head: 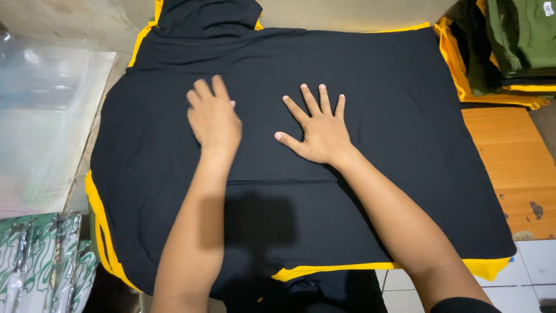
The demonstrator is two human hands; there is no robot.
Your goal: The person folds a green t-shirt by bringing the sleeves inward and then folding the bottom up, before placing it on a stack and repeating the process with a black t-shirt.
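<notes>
A black garment (pixel 405 116) lies spread flat across a yellow cloth (pixel 483 268) whose edges show around it. A fold line runs across the garment below my wrists. My left hand (pixel 213 116) rests palm down on the black fabric, fingers close together. My right hand (pixel 317 128) presses flat beside it with fingers spread apart. Neither hand holds anything. More black fabric (pixel 205 20) bunches at the far edge.
A stack of dark green and yellow folded garments (pixel 515 40) sits at the far right. An orange wooden surface (pixel 512 168) shows on the right. Clear plastic sheets (pixel 43 116) lie at the left, with packaged green-patterned items (pixel 40 261) below them.
</notes>
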